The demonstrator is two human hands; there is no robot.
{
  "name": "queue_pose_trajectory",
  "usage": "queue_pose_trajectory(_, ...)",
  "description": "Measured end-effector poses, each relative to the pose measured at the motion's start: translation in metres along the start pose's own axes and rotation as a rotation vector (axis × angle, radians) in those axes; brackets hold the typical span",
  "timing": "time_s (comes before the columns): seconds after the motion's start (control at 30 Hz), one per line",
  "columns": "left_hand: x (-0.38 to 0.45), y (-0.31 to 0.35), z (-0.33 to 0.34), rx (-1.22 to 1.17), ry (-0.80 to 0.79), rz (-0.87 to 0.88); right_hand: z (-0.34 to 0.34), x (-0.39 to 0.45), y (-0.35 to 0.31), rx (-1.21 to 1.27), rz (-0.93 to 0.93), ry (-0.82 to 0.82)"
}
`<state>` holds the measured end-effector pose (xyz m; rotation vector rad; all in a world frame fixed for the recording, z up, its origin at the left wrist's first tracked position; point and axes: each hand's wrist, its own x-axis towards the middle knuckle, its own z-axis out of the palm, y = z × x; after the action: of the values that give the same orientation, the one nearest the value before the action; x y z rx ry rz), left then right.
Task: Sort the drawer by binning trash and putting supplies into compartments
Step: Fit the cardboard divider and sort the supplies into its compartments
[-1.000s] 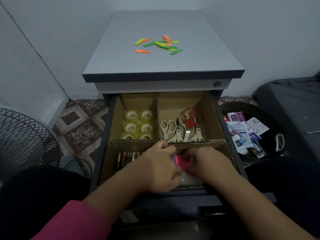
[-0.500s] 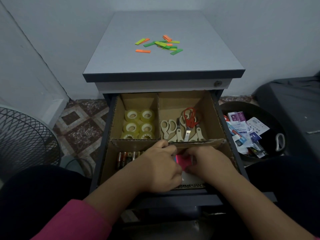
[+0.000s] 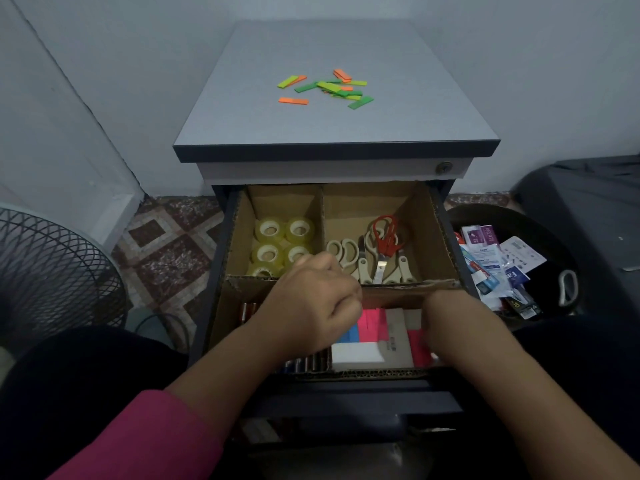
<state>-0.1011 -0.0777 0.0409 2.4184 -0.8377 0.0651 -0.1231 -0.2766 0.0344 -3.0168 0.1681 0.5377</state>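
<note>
Hands parted, left hand lifted, sticky notes uncovered

Left arm: reaching forward from the lower left, wearing a pink sleeve pushed up to the forearm.
Left hand: curling its fingers into a loose fist, knuckles facing up.
Right arm: extending forward from the lower right, bare.
Right hand: angling downward, fingers hidden from view.

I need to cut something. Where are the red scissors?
Head view: red scissors lie in the drawer's back right compartment, atop cream scissors, right of tape rolls.
</note>
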Motion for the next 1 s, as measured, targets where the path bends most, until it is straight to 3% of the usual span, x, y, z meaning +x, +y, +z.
queue_pose_trajectory(0.3,-0.001,0.003,0.001,0.037,-0.053,-0.028,-0.002,-0.005,-0.011,0.009,0.046,-0.111)
queue_pose_trajectory(1.0,0.0,0.003,0.001,0.06,-0.118,-0.058,0.008,0.002,-0.008,0.063,0.041,-0.038)
